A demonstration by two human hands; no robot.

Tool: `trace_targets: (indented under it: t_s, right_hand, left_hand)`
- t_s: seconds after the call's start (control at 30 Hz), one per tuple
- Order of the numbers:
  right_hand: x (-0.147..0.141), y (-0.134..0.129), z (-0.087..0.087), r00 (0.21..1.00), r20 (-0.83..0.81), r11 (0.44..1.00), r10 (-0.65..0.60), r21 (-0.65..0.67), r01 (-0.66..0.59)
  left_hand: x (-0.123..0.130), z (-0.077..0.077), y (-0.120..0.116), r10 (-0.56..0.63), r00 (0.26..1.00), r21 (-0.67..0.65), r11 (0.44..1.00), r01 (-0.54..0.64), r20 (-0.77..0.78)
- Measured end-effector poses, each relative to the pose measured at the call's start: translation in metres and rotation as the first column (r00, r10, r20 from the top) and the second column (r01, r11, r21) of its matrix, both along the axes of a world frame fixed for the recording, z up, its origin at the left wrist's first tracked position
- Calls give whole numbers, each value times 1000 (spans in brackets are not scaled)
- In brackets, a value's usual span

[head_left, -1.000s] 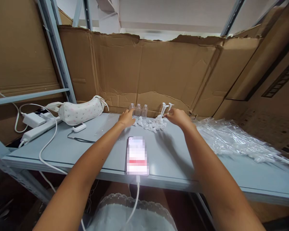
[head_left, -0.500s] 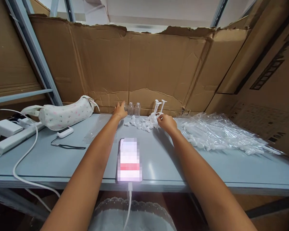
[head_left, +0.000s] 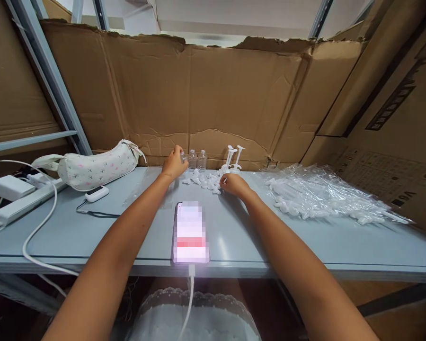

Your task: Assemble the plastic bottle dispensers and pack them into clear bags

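My left hand (head_left: 175, 163) is at the back of the table with its fingers closed around the leftmost small clear bottle (head_left: 184, 157), which they partly hide. Two more clear bottles (head_left: 197, 160) stand upright just to its right. My right hand (head_left: 235, 184) reaches the right side of a loose pile of small white plastic pieces (head_left: 206, 180). Its thumb and fingers are bent together at the pile; what is between them is too small to make out. Behind this hand stand white plastic stems with flared tops (head_left: 235, 157).
A phone (head_left: 190, 232) on a white cable lies at the front edge. Clear plastic bags of white parts (head_left: 326, 194) lie to the right. On the left are a patterned pouch (head_left: 95, 166), a small white device (head_left: 97, 193) and a power strip (head_left: 24, 201). Cardboard (head_left: 234, 94) walls the back.
My right hand has moved left and slightly nearer, into the white pieces. My left hand's fingers, earlier spread over the leftmost bottle, have drawn together and the hand has shifted slightly left.
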State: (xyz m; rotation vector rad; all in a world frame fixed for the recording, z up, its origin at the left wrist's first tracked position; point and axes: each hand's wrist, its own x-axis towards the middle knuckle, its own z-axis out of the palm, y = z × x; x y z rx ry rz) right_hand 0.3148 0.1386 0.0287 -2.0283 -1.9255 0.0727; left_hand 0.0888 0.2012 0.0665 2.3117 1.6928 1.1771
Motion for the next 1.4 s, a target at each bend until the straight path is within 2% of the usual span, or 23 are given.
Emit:
trace_targets:
  t_s: [0.2, 0.27, 0.33, 0.4, 0.47, 0.53, 0.6, 0.63, 0.7, 0.77, 0.8, 0.87, 0.93, 1.03, 1.17, 1.27, 1.4]
  right_hand:
    - [-13, -6, 1, 1000, -2, 999, 24, 33, -23]
    - [-16, -7, 2, 998, -53, 994, 44, 102, -38]
    - [-19, -8, 3, 971, -188, 970, 144, 221, -101]
    - [-24, -9, 3, 868, -383, 923, 316, 334, -189]
    - [-30, -10, 3, 686, -566, 881, 457, 394, -262]
    - [-35, -11, 4, 523, -681, 859, 512, 415, -300]
    - [-37, -11, 4, 450, -731, 858, 513, 429, -281]
    - [-36, -11, 4, 447, -740, 864, 503, 435, -253]
    - [-33, -10, 5, 479, -747, 885, 461, 431, -178]
    - [-28, -9, 4, 515, -759, 909, 399, 401, -112]
    - [-25, -8, 4, 528, -765, 920, 368, 382, -87]
    - [-22, -8, 3, 553, -768, 933, 324, 357, -51]
    - [-21, -8, 1, 587, -749, 935, 306, 353, -37]
    - [-24, -10, 0, 666, -668, 915, 332, 400, -55]
    - [-30, -15, 1, 767, -505, 872, 397, 468, -144]
    - [-32, -18, 2, 753, -465, 850, 465, 473, -233]
    - [-32, -20, 4, 678, -435, 769, 593, 557, -315]
  left_hand:
    - [0, 8, -37, -185, 981, 61, 981, 181, 62]
    - [2, 5, -48, -247, 960, 57, 969, 242, 135]
    - [5, -2, -55, -294, 930, 43, 956, 292, 222]
    - [11, -10, -58, -322, 890, 23, 943, 333, 321]
    - [19, -18, -57, -333, 841, -2, 929, 370, 427]
    - [25, -23, -54, -332, 794, -30, 915, 402, 509]
    - [26, -26, -49, -337, 769, -49, 902, 430, 543]
    - [24, -27, -47, -339, 778, -55, 901, 430, 528]
    - [17, -29, -43, -322, 856, -75, 921, 382, 404]
    - [7, -32, -40, -260, 956, -107, 955, 275, 137]
    - [2, -33, -39, -228, 974, -123, 967, 224, -15]
    - [-6, -37, -37, -194, 950, -139, 977, 164, -245]
    - [-11, -40, -35, -183, 921, -136, 980, 144, -343]
    - [-13, -41, -35, -189, 925, -124, 980, 156, -330]
    - [-11, -34, -43, -285, 941, -111, 957, 269, -182]
    - [-10, -25, -55, -354, 935, 16, 935, 355, -35]
    - [-9, -13, -67, -412, 901, 182, 904, 387, 134]
